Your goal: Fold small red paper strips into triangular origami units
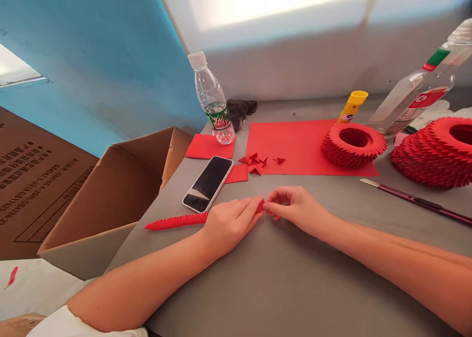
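My left hand (229, 221) rests on the grey table (280, 278) and is closed over one end of a long chain of folded red paper pieces (173, 222), which sticks out to the left. My right hand (295, 209) meets it fingertip to fingertip, pinching a small red folded piece (261, 206) at the chain's end. Several loose red folded triangles (258, 161) lie just beyond the hands, on the near edge of a large red paper sheet (295, 145).
A phone (208, 183) lies face up left of the hands, beside small red paper squares (210, 146). A water bottle (214, 101), a yellow glue stick (352, 106), a clear bottle (420, 93), two red paper rings (353, 144), a craft knife (416, 200). An open cardboard box (110, 199) stands at left.
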`<state>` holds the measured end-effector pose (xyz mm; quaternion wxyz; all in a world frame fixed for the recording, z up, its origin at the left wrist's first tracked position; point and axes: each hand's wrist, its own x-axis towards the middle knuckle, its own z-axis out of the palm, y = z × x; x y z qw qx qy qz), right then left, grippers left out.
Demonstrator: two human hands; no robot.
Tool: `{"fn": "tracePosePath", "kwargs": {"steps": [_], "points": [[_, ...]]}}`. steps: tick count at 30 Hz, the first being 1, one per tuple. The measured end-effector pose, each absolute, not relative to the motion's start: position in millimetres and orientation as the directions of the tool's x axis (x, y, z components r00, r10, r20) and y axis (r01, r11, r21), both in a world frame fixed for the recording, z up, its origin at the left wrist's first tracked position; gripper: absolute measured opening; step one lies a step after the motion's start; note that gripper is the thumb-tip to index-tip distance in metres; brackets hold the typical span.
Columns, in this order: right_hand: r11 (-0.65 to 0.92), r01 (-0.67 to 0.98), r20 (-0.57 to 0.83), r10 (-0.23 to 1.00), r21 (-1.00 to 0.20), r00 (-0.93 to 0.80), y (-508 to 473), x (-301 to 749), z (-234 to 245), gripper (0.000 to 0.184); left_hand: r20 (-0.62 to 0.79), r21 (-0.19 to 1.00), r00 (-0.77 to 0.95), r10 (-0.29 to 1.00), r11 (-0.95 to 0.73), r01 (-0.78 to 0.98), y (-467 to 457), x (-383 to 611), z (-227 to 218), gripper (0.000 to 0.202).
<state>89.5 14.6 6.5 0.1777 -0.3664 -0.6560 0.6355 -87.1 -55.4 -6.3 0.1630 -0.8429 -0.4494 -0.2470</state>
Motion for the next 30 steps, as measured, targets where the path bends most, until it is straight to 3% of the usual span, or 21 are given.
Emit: {"fn": "tracePosePath", "kwargs": {"steps": [12, 14, 16, 19, 20, 23, 27, 30], "points": [[-0.179, 0.195, -0.265, 0.626, -0.964, -0.733, 13, 87, 3, 0.020, 0.547, -0.036, 0.466, 0.695, -0.537, 0.843, -54, -86, -8, 0.029], [-0.103, 0.204, -0.221, 0.648, -0.974, -0.728, 25, 90, 7, 0.023, 0.544, -0.016, 0.445, 0.711, -0.522, 0.853, -53, -88, -9, 0.029], [0.108, 0.277, -0.107, 0.744, -0.955, -0.659, 47, 93, 9, 0.024, 0.542, -0.007, 0.433, 0.720, -0.511, 0.860, -53, -89, -10, 0.029], [0.467, 0.561, 0.149, 0.842, -0.684, -0.519, 90, 98, 7, 0.021, 0.546, -0.007, 0.430, 0.719, -0.509, 0.861, -53, -91, -12, 0.030], [0.500, 0.634, 0.161, 0.842, -0.589, -0.515, 103, 98, 5, 0.022, 0.548, -0.006, 0.430, 0.717, -0.511, 0.860, -52, -91, -13, 0.031], [0.541, 0.658, 0.148, 0.819, -0.523, -0.555, 126, 95, -4, 0.016, 0.557, 0.001, 0.427, 0.712, -0.515, 0.857, -52, -90, -14, 0.033], [0.562, 0.628, 0.131, 0.792, -0.539, -0.596, 119, 91, -6, 0.014, 0.564, 0.006, 0.409, 0.717, -0.499, 0.867, -51, -92, -14, 0.035], [0.539, 0.571, 0.118, 0.783, -0.620, -0.611, 96, 95, 4, 0.016, 0.559, 0.014, 0.401, 0.726, -0.492, 0.871, -51, -95, -12, 0.037]]}}
